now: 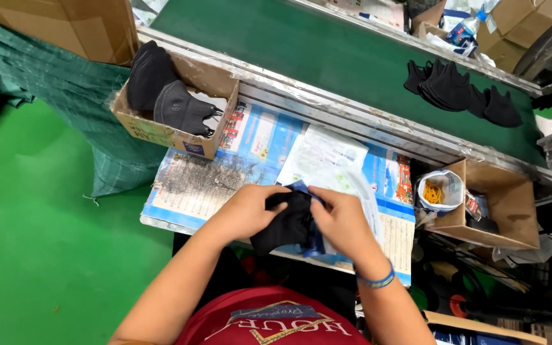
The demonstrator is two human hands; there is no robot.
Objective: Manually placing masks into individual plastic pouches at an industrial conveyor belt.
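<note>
Red shirt lowest in view; both hands, left [250, 207] and right [340, 217], pinched shut on black mask [285, 223] plus clear bag [365, 198] over surface [193, 191]. Looks like bagging step; next needs bag mouth opened, mask slid in.

A box of masks [172, 102] sits left on the table [193, 185], another box [503, 204] sits right, and the belt [327, 51] runs behind them.
</note>
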